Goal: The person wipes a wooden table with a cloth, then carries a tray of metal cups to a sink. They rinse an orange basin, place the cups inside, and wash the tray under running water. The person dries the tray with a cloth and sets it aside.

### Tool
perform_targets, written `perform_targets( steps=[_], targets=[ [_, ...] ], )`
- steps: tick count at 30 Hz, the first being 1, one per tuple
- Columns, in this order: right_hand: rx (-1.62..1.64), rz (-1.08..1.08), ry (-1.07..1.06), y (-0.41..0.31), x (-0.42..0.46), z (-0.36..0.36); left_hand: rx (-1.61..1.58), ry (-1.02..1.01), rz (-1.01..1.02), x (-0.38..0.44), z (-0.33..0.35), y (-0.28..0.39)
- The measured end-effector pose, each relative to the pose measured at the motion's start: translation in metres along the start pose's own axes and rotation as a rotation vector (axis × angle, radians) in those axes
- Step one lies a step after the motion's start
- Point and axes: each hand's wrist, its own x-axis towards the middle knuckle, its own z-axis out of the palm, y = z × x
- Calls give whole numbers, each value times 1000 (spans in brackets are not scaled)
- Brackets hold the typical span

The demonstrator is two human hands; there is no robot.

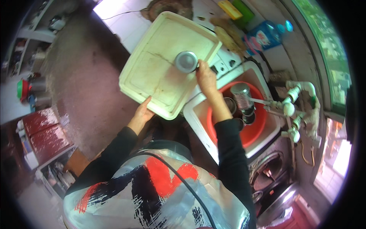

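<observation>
My left hand point(142, 113) grips the near rim of a pale plastic tray point(160, 57), its thumb over the edge. The tray is tilted and its far part overlaps the tiled counter. Above the tray's right half, my right hand point(206, 76) holds a round metal cup point(186, 61) by its side. To the right, a red plastic basin point(258, 131) sits in a white sink point(197, 134). Inside the basin are a lidded clear jar point(241, 97) and several metal cups point(248, 117), partly hidden by my right forearm.
White taps and pipes point(288, 108) reach over the sink from the right. A blue plastic bottle point(264, 37), a yellow sponge-like block point(229, 9) and worn loofah-like pieces point(227, 38) lie along the counter's back. Metal pans point(268, 171) stand below right.
</observation>
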Motion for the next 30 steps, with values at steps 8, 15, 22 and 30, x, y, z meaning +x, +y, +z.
perform_targets(
  steps=[8, 15, 22, 30],
  targets=[
    [1166, 1176, 178, 5, -214, -86, 31, -6, 240, 11, -14, 29],
    [1419, 1513, 525, 93, -313, -108, 316, 21, 325, -50, -13, 74],
    [1739, 1529, 391, 126, -300, -52, 452, 15, 403, -132, 22, 72],
    [-10, 1104, -306, 116, -291, -94, 602, -108, 188, -111, 73, 68]
  ],
)
